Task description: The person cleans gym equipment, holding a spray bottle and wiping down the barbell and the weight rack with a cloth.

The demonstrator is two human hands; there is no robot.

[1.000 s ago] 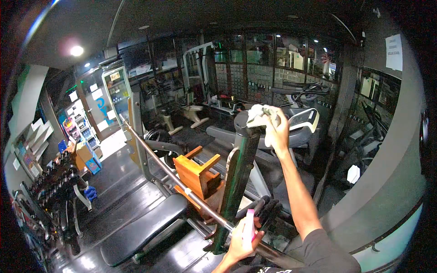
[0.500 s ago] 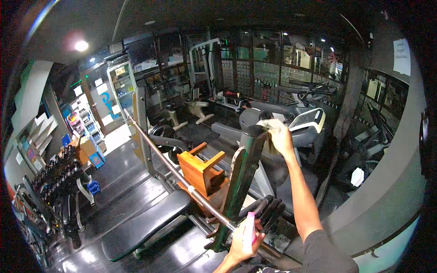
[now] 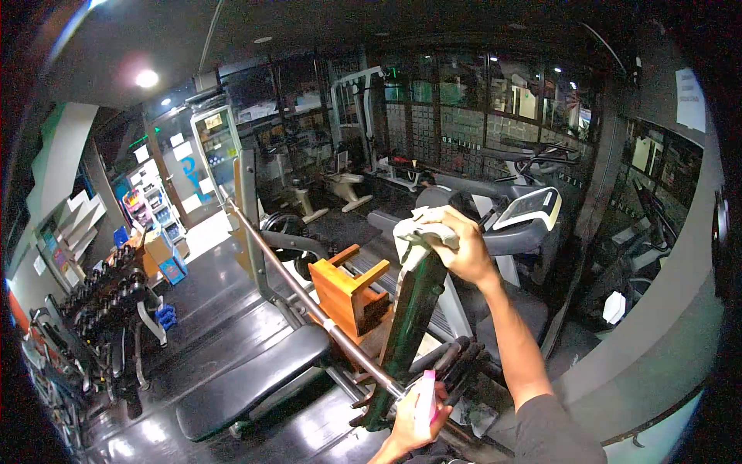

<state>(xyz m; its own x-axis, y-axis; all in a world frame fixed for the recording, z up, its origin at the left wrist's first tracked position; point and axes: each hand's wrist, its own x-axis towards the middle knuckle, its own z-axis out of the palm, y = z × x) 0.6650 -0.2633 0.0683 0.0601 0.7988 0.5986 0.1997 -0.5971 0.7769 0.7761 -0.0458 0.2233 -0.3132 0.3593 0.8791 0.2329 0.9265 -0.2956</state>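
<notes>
right hand (image 3: 462, 246) was just right of center in the frame, fingers bent over and closed on a pale cloth (image 3: 411, 232), which sat bunched against the top of a dark post (image 3: 413, 309); some fingertips were hidden, so couldn't tell how tight. left hand (image 3: 413, 424) was at lower center, fingers wrapped round a white bottle (image 3: 424, 406) with a pink top, held roughly upright just beside the lower end of the bar (image 3: 362, 357). bar ran on a slant from upper left of center down to that hand. black bench (image 3: 255, 379) lay below the bar, lower left of center. wooden stool (image 3: 340, 294) was tipped over mid-frame, between bar and post. treadmill (image 3: 529, 209) stood behind the right hand, right of center. dumbbells (image 3: 104, 286) were racked at the left, door (image 3: 185, 166) upper left.
</notes>
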